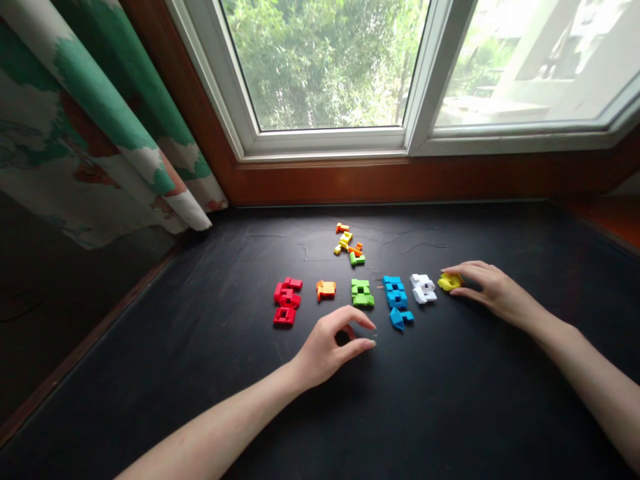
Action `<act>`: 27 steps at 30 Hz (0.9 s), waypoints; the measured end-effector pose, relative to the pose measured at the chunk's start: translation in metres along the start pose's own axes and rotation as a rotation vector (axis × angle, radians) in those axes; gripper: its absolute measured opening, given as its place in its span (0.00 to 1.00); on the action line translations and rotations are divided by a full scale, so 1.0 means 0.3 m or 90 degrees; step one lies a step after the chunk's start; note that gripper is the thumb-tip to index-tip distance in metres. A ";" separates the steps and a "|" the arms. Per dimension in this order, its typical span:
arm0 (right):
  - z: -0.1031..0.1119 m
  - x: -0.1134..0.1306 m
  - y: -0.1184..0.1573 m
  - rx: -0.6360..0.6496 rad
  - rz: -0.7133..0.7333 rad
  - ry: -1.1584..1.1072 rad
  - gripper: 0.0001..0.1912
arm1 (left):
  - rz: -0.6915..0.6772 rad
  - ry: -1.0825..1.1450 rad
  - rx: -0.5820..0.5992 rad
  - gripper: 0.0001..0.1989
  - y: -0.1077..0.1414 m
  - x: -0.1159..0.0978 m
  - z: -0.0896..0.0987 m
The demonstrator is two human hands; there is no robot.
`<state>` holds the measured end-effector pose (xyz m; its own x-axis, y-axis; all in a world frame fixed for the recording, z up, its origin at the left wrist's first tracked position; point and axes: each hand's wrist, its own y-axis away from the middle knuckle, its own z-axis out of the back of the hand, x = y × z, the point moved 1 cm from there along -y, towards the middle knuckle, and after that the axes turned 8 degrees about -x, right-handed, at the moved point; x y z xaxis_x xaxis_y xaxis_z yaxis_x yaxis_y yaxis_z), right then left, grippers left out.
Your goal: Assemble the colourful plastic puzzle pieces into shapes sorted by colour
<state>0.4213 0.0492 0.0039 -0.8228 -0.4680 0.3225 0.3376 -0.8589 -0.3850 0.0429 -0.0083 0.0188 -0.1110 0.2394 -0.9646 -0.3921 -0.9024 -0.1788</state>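
Fingers [464, 270] of right hand [489, 285] grasp partly hidden yellow piece [449, 283]; those of left hand [324, 347] parted.

Loose pieces [356, 252] behind block row [368, 301]

I am watching from far away, and I am taking this place for a home, though not with full certainty. A patterned cloth curtain [107, 123] is hanging at the left, brown wooden trim [320, 184] is running along a white-framed window [424, 80], green trees [325, 67] are standing outside, and a black surface [450, 407] is stretching below.
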 end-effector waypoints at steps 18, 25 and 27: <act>-0.004 0.011 0.023 -0.027 0.010 0.002 0.23 | -0.039 -0.033 0.009 0.07 0.002 -0.009 -0.002; 0.012 0.139 0.083 -0.076 0.010 0.015 0.20 | -0.100 -0.319 -0.013 0.07 -0.102 -0.066 0.071; 0.013 0.193 0.091 -0.111 0.018 0.005 0.18 | -0.111 -0.454 -0.046 0.06 -0.178 -0.069 0.105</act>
<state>0.3846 -0.0022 0.0155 -0.8178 -0.4894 0.3028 0.2772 -0.7961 -0.5380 0.0372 0.0463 0.0544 -0.6290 0.5344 -0.5646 -0.4002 -0.8453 -0.3541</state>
